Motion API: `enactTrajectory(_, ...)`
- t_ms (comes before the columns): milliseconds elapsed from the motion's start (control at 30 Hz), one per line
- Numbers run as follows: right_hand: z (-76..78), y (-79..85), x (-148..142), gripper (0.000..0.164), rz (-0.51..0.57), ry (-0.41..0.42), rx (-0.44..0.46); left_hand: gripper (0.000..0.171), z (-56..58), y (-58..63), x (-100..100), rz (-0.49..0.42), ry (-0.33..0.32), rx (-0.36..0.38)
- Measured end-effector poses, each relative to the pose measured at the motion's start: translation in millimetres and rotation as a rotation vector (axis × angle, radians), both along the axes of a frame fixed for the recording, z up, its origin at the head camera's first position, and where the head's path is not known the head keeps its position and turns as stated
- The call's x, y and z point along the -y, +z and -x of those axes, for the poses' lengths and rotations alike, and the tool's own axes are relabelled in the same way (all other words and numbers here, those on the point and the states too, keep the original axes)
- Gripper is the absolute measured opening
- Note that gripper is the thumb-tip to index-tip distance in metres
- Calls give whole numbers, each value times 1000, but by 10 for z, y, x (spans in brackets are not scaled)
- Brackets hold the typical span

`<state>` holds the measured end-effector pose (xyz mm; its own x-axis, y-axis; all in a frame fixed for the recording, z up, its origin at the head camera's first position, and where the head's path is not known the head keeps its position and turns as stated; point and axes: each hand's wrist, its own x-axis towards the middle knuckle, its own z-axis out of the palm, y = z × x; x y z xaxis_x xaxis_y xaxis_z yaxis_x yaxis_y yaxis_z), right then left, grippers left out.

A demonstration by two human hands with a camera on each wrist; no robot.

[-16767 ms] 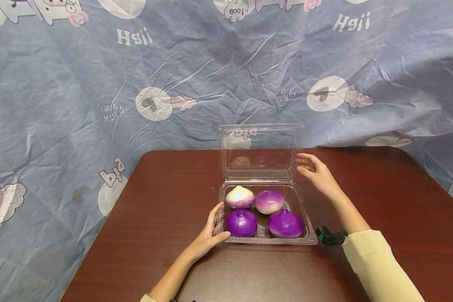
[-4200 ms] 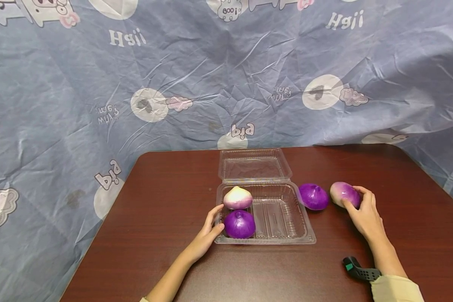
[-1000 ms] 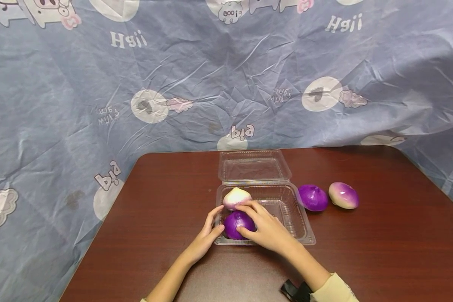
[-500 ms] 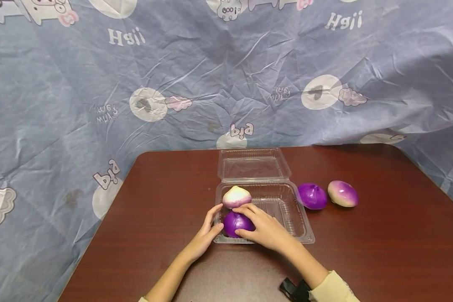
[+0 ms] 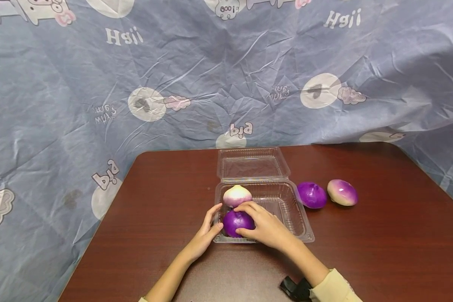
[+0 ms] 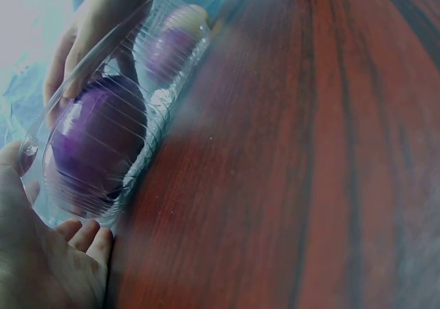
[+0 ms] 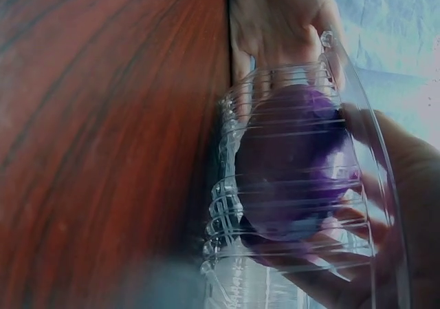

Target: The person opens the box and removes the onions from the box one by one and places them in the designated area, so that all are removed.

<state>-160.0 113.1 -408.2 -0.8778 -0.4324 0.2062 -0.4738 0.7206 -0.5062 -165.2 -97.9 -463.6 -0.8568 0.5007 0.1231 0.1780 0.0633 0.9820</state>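
Note:
My right hand (image 5: 266, 226) grips a purple toy onion (image 5: 234, 223) at the front left of a clear plastic clamshell container (image 5: 300, 218). In the right wrist view, its fingers and thumb curl round the purple onion (image 7: 292, 164), seen through the ribbed wall. My left hand (image 5: 204, 237) rests against the container's left side. The left wrist view shows the left thumb (image 6: 17, 157) touching the rim corner, with relaxed fingers by the wall. Behind the gripped onion sits a white-and-purple onion (image 5: 237, 194). The container's lid (image 5: 253, 163) lies folded back.
On the table (image 5: 392, 235), right of the container, lie another purple onion (image 5: 311, 196) and a purple onion with a pale end (image 5: 342, 193). A printed blue cloth (image 5: 196, 71) hangs behind the table's back edge.
Since the oldest frame, the lid has gone down flat and two onions have moved from the container's right half onto the table. My right hand came back left and took hold of the front-left onion.

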Motion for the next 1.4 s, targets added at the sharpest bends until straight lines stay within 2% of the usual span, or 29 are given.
enactTrajectory(233,18,5,-26,50,71,39,53,54,10,-6,5,1,-3,3)
enactTrajectory(400,29,5,-45,49,99,65,56,54,13,-28,5,8,5,1)
enactTrajectory(767,37,41,-89,48,161,69,74,53,12,-56,5,9,-1,-9)
enactTrajectory(1167,35,118,-146,51,352,119,258,54,4,-40,0,6,10,-14)
enactTrajectory(1400,18,130,-149,58,324,110,298,55,18,-45,11,19,-10,-13)
